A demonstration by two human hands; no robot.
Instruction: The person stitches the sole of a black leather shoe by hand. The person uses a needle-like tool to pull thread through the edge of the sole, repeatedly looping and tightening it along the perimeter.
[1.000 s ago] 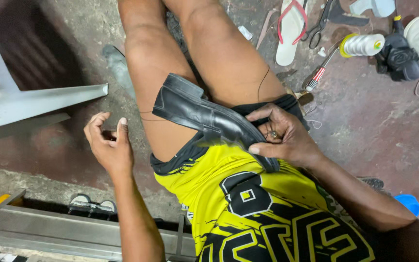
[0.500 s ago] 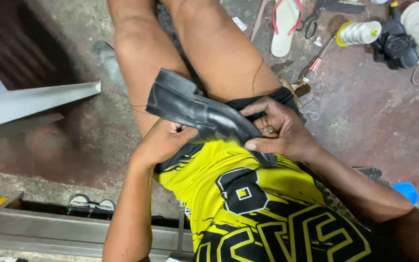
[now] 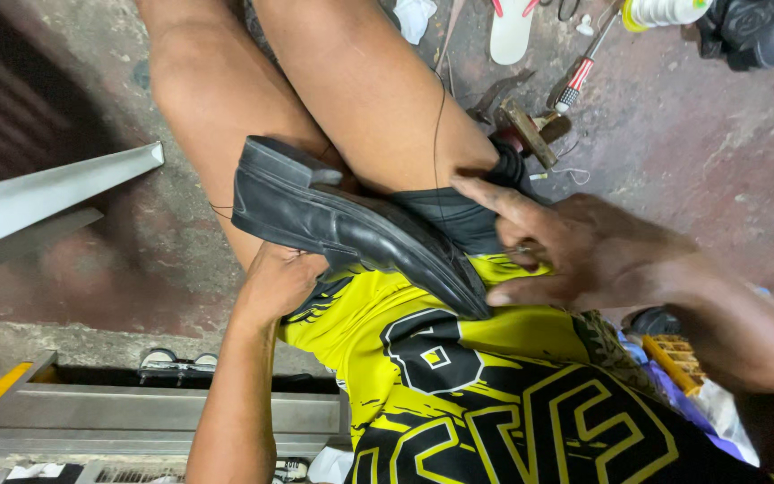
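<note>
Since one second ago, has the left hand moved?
Yes. The left hand was open in the air beside the thigh; it has gone toward the lap and now sits under the black shoe, supporting it.

White flip-flop, red-handled screwdriver, black shoe on the stained concrete floor; metal rail alongside.

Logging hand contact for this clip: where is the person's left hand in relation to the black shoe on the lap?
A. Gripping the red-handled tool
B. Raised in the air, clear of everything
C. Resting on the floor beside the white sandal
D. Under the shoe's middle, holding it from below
D: the left hand sits beneath the black shoe, supporting it against the thigh, while the right hand is at its toe end.
</note>
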